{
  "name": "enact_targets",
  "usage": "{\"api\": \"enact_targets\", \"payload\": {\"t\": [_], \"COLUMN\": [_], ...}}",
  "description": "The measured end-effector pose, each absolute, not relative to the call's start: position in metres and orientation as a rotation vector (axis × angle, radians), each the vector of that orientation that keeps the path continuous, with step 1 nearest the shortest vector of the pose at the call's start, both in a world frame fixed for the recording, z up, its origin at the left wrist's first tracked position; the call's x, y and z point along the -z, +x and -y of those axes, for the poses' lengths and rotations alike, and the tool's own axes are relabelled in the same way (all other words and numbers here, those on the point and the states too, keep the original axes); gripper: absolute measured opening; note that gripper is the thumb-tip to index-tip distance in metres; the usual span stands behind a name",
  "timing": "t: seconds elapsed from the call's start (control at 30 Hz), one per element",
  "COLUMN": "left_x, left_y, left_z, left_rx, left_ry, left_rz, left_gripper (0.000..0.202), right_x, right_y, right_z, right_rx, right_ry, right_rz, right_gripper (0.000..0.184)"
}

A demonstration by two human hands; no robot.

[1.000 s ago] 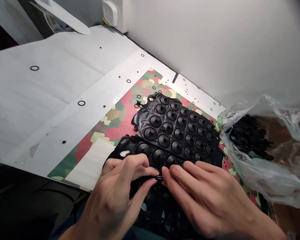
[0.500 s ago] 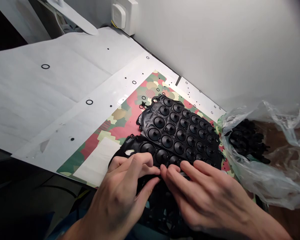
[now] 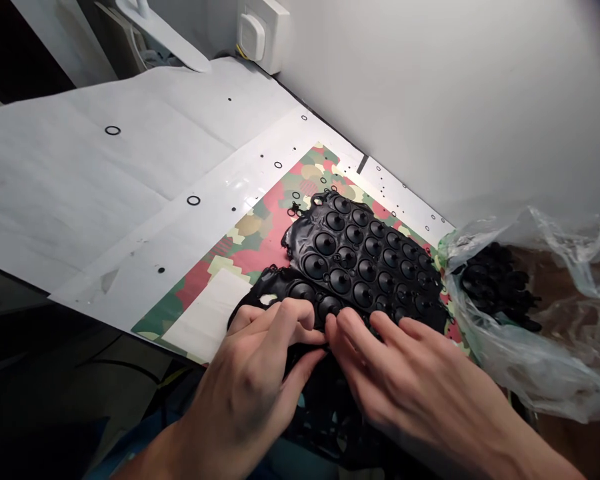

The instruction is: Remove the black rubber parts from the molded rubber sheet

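Note:
A black rubber sheet with rows of moulded round parts, each with a pointed centre, lies over the table's near edge. My left hand pinches the sheet's near part between thumb and fingers. Right beside it, my right hand grips the same sheet with bent fingers, its fingertips almost touching the left ones. Below both hands, a dark perforated portion of the sheet hangs down past the edge. What exactly sits between the fingertips is hidden.
Under the sheet is a camouflage-patterned mat with a pale rectangle on it. Loose black rings and small dots are scattered over the white table covering. A clear plastic bag holding black moulded parts stands at right, near a wall.
The camera view has shifted slightly, so the table appears further right. My right fingers have moved slightly up and over the sheet's near row; my left hand keeps its pinch.

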State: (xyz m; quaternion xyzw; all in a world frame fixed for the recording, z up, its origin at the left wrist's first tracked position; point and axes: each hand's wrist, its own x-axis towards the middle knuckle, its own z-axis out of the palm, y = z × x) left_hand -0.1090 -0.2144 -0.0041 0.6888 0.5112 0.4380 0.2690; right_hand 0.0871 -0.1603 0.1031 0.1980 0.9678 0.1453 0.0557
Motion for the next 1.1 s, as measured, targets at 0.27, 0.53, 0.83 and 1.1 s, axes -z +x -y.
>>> {"api": "enact_targets", "payload": {"t": [0.27, 0.53, 0.83, 1.1], "left_x": [0.003, 0.001, 0.003, 0.003], "left_y": [-0.108, -0.109, -0.108, -0.106], "left_z": [0.215, 0.213, 0.213, 0.213], "left_rx": [-1.205, -1.214, -1.233, -1.251], "left_ry": [1.843, 1.845, 1.864, 1.891], "left_rz": [-1.382, -1.366, -1.375, -1.399], "left_gripper": [0.034, 0.033, 0.031, 0.030], "right_x": [-0.113, -0.110, -0.119, -0.116], "right_y": [0.105, 0.105, 0.090, 0.089], "right_z": [0.156, 0.170, 0.158, 0.159], "right_rx": [-0.281, -0.558, -0.503, -0.507], "right_ry": [0.555, 0.461, 0.423, 0.537], "right_rz": [-3.120, -3.133, -3.009, -3.020], "right_gripper": [0.039, 0.034, 0.024, 0.029]}}
